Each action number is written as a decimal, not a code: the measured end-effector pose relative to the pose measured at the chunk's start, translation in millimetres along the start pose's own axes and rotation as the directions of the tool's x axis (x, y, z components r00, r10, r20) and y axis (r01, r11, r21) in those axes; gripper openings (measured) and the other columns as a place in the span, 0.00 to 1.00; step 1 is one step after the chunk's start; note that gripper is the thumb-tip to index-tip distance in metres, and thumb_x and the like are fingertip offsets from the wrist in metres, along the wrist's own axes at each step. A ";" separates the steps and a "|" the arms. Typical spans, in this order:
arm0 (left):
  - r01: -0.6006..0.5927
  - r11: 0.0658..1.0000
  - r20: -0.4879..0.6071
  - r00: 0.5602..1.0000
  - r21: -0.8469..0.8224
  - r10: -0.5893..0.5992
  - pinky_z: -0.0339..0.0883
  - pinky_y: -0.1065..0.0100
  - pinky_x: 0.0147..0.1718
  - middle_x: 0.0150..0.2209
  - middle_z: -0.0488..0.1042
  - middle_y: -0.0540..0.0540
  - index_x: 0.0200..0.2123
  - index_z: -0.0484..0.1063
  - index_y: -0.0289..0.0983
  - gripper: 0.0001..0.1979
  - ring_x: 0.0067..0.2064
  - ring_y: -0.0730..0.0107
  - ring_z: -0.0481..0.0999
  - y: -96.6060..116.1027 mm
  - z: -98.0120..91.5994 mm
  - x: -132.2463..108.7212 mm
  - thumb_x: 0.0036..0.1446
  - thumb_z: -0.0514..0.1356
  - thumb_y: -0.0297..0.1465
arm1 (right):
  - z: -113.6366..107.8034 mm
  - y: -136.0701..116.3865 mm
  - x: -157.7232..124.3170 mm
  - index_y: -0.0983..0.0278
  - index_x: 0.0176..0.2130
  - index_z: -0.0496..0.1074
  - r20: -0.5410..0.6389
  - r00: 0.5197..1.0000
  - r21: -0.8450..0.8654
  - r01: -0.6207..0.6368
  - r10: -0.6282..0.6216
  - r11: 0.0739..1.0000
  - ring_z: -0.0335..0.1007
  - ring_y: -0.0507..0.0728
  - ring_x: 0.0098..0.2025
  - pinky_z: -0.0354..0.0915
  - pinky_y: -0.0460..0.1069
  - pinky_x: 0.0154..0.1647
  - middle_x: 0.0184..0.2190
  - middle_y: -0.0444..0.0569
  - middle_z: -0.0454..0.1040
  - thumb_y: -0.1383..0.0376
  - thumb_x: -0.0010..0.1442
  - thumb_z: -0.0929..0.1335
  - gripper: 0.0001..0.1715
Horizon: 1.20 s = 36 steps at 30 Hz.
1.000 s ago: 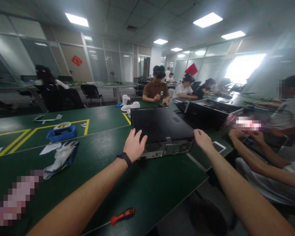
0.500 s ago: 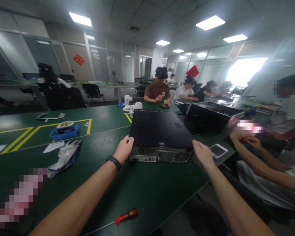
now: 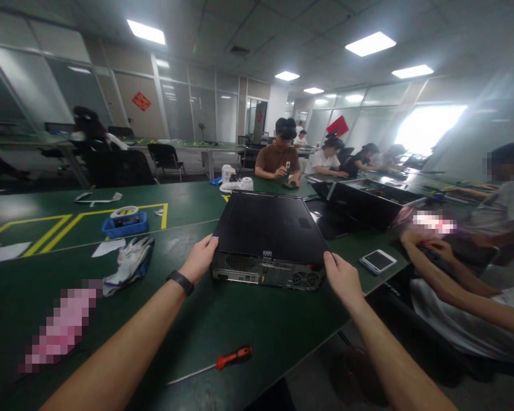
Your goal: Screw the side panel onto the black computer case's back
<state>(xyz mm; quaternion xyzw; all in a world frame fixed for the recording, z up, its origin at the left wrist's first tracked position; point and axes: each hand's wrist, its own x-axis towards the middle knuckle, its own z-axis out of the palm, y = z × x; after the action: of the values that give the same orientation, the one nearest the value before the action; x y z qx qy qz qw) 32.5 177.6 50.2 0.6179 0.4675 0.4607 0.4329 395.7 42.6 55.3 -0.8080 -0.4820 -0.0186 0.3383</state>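
A black desktop computer case [image 3: 272, 228] lies flat on the green table [image 3: 248, 319], its rear panel with ports and fan grille facing me. My left hand [image 3: 199, 260] grips the case's near left corner, fingers curled round the edge; a dark watch sits on that wrist. My right hand [image 3: 341, 275] clasps the near right corner of the case, fingers closed on its side.
A red-handled screwdriver [image 3: 223, 362] lies near the table's front edge. White work gloves [image 3: 131, 262], a blue tray [image 3: 125, 224] and paper lie to the left. A phone [image 3: 377, 261] rests right of the case. A seated person's arms [image 3: 449, 285] reach in at right; other people sit behind.
Both hands have shifted from the case's top rear edge to its side corners, and the case has turned and slid a little to the left and toward me.
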 end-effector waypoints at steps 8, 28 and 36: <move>0.011 0.999 -0.140 0.990 0.040 -0.005 0.66 0.56 0.62 0.57 0.80 0.41 0.55 0.78 0.35 0.25 0.61 0.53 0.75 -8.3 -40.2 -33.0 0.63 0.55 0.44 | 15.6 -34.6 -6.8 0.60 0.44 0.81 0.063 0.997 0.037 0.042 -0.044 0.998 0.78 0.65 0.42 0.67 0.52 0.41 0.41 0.57 0.84 0.47 0.68 0.57 0.31; 0.046 0.997 -0.383 0.924 0.066 -0.017 0.63 0.57 0.64 0.60 0.78 0.41 0.57 0.77 0.37 0.25 0.64 0.53 0.73 -22.5 -132.4 -111.7 0.64 0.56 0.44 | 58.9 -119.3 -30.7 0.62 0.44 0.80 0.229 0.950 0.176 0.172 -0.210 0.969 0.77 0.65 0.46 0.65 0.53 0.45 0.42 0.55 0.83 0.45 0.67 0.56 0.34; 0.023 1.000 -0.417 0.909 0.014 -0.015 0.65 0.57 0.64 0.62 0.76 0.41 0.61 0.75 0.37 0.27 0.64 0.56 0.73 -23.0 -139.2 -132.5 0.65 0.57 0.43 | 56.9 -129.1 -43.1 0.62 0.43 0.80 0.260 0.941 0.209 0.165 -0.217 0.964 0.76 0.64 0.46 0.65 0.52 0.45 0.42 0.54 0.83 0.44 0.66 0.57 0.33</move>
<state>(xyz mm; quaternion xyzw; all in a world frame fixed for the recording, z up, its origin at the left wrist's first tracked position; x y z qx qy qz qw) -125.6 67.1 34.1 0.5050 0.5593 0.5733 0.3217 253.6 81.3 64.4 -0.7169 -0.6010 0.1078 0.3365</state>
